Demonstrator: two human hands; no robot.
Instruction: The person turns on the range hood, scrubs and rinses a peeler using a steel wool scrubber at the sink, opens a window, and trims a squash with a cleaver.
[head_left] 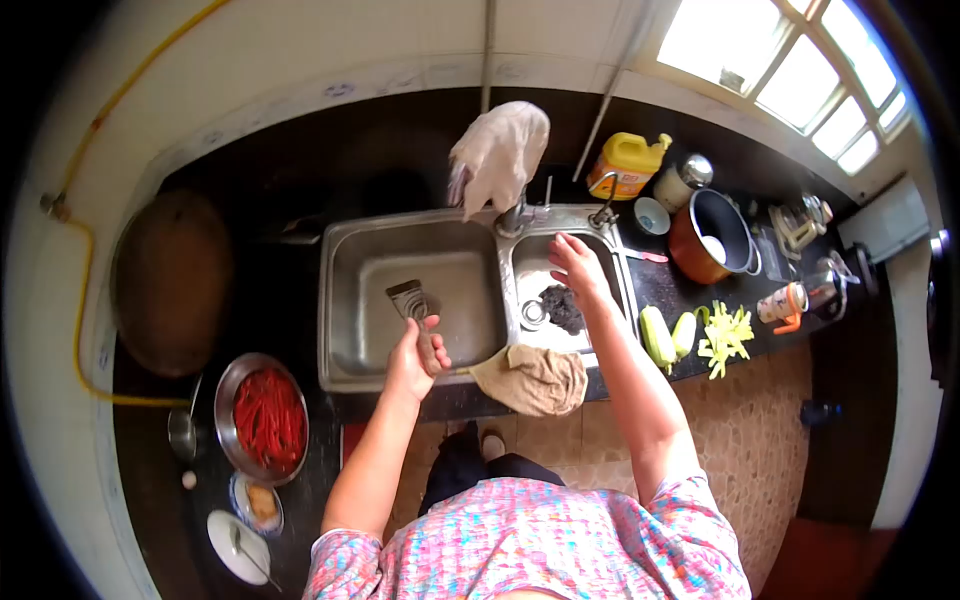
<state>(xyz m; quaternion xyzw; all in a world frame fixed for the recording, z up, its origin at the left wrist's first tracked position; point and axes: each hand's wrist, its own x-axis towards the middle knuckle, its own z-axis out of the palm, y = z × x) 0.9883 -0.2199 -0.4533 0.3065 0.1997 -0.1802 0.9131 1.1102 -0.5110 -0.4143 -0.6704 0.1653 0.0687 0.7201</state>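
Observation:
My left hand (416, 360) is closed around the brown handle of a short slotted metal-headed tool (408, 297), which looks like a peeler. Its wide flat head points up over the large left basin (350, 290) of the steel sink. My right hand (578, 265) reaches over the smaller right basin (630, 310), fingers stretched out and nothing visible in them. Beneath it, a dark, crumpled clump (562, 308) lies beside the drain (534, 315). A brown cloth (535, 380) hangs over the sink's front edge between my arms. A pale cloth (503, 150) is draped over the faucet.
To the right are peeled green vegetables (657, 338), pale green strips (727, 338), a pink-handled knife (645, 256), a brown pot (697, 253) and a yellow jug (630, 165). On the left stand a bowl of red peppers (268, 418), a small dish (262, 503) and a white plate (230, 550).

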